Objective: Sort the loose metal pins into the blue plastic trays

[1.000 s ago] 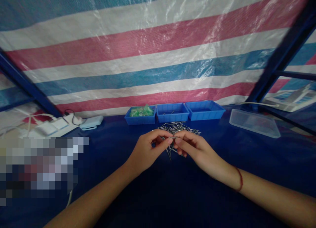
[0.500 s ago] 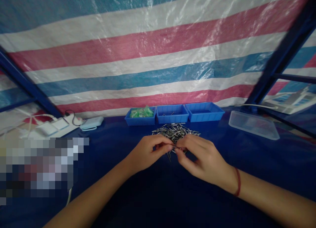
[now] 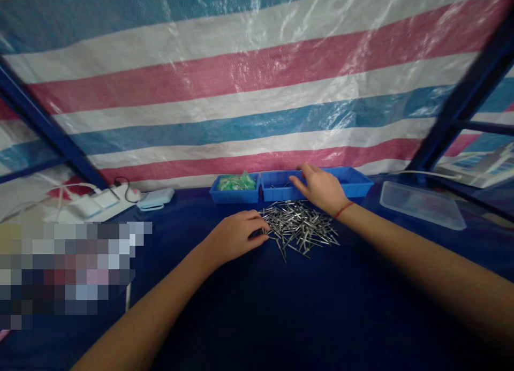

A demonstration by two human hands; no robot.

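A loose pile of thin silvery metal pins [image 3: 301, 226], which look like blind rivets, lies on the dark blue table. At the pile's left edge is my left hand [image 3: 236, 234], its fingers bent and the thumb apart from them; the fingertips reach the nearest pins. My right hand [image 3: 321, 188], with a red band at the wrist, hovers over the middle blue bin [image 3: 277, 193]. Its thumb and fingers are spread, and I see nothing between them. A few pins lie inside that bin. My right hand partly hides the bin's right side.
The left blue bin [image 3: 235, 197] holds green plastic packaging. Beside the middle bin stands the right blue bin [image 3: 357, 189]. A clear plastic lid or tray [image 3: 421, 205] lies at right. On the left are a light blue case [image 3: 156, 199], a power strip [image 3: 94, 204] with cables, and a blurred-out area.
My hands have parted. The right one moved up and away from the left, over the middle bin, and its fingers opened. My left hand shifted slightly left, uncovering more of the pile.
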